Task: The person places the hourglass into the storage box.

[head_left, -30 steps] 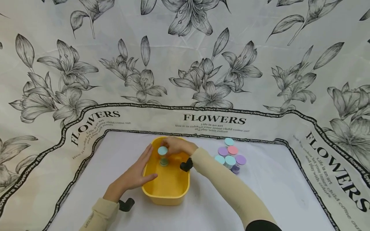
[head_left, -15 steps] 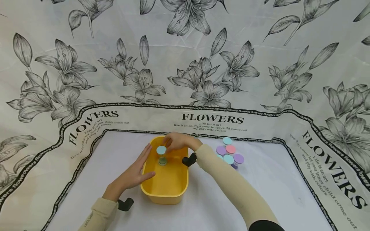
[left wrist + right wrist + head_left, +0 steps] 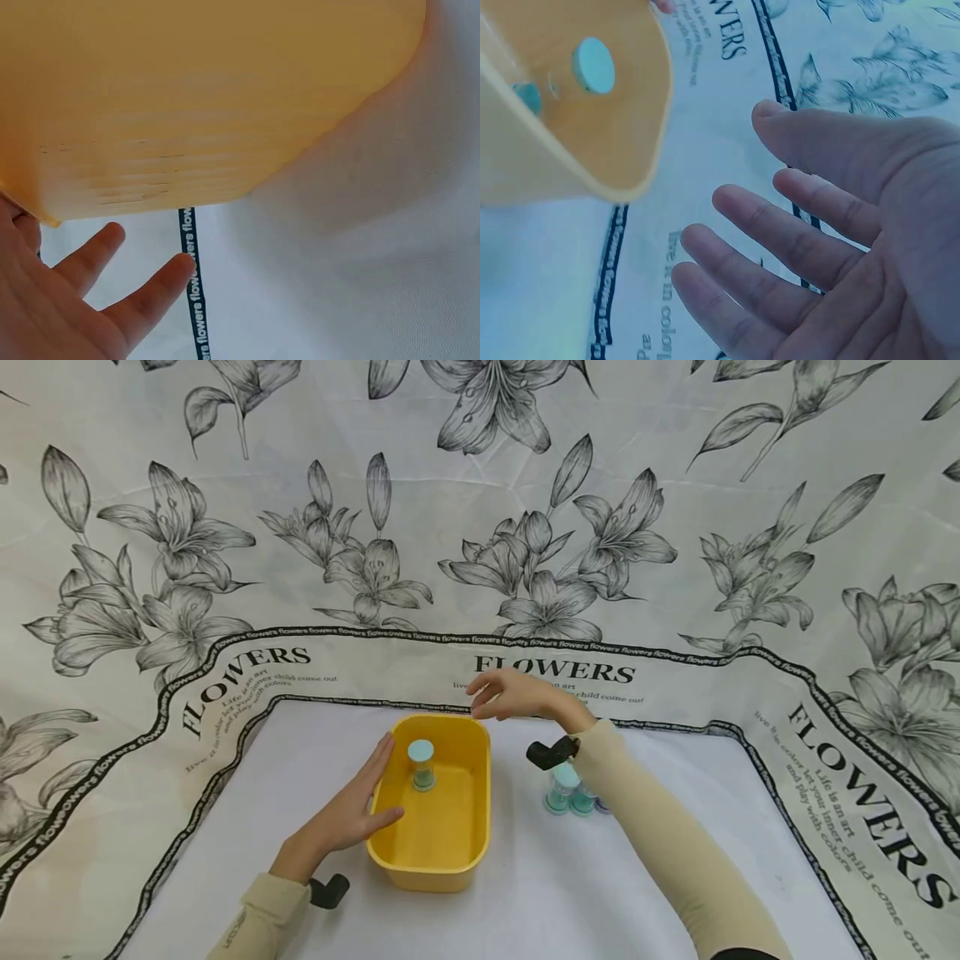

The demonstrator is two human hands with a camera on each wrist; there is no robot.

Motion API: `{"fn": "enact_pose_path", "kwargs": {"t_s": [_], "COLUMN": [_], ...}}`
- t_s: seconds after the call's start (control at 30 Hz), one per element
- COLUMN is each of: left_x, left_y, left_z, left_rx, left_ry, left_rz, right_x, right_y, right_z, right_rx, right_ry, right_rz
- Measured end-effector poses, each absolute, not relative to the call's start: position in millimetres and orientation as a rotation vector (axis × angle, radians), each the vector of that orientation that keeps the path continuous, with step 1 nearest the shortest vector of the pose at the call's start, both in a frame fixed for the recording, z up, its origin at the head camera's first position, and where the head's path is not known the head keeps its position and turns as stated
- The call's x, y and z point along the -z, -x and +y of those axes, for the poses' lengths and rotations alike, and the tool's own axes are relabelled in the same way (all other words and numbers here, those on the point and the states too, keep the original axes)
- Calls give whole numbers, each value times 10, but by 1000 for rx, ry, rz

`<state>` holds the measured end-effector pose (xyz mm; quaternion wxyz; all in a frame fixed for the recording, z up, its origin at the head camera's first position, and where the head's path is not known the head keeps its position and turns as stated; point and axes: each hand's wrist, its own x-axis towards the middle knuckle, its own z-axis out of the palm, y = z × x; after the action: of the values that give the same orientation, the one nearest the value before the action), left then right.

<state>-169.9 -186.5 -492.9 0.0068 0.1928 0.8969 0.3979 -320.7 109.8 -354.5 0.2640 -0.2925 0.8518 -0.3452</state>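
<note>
A yellow plastic bin [image 3: 431, 839] stands on the white cloth. Inside, toward its far left corner, a small sand timer [image 3: 422, 752] with teal end caps stands upright. My left hand [image 3: 347, 812] rests against the bin's left rim, thumb over the edge; in the left wrist view two fingers stick out straight beside the wall. Past the far right corner of the bin hovers my right hand [image 3: 517, 695], fingers loosely bent and holding nothing. The right wrist view has this hand [image 3: 832, 247] spread apart from the bin, where the timer's teal cap [image 3: 594, 66] shows.
More sand timers [image 3: 561, 792] stand in a group right of the bin, partly hidden by my right forearm. A cloth with a black border and flower prints [image 3: 555, 606] rises behind the table area.
My right hand has let go of the timer in the bin and moved up and right, out over the far rim. Its forearm now covers most of the other timers. The left hand stays put.
</note>
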Motion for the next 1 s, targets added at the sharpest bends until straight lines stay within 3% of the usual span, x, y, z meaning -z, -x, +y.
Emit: {"fn": "enact_pose_path", "kwargs": {"t_s": [0.23,0.47,1.0], "left_x": [4921,4923,4893], "left_y": [1704,1687,1679], "left_z": [-1869,-1850,-1855], "left_rx": [-1260,-1257,-1169], "left_ry": [-642,-622,-632], "left_rz": [2802,2792,2826], "right_x": [3463,3443,3847], "right_y": [3206,3079,2618], "right_z": [1576,2153,3147], "right_rx": [1015,1081,1068], "right_ry": [795,624,448], "right_rz": [2377,2506,2727]}}
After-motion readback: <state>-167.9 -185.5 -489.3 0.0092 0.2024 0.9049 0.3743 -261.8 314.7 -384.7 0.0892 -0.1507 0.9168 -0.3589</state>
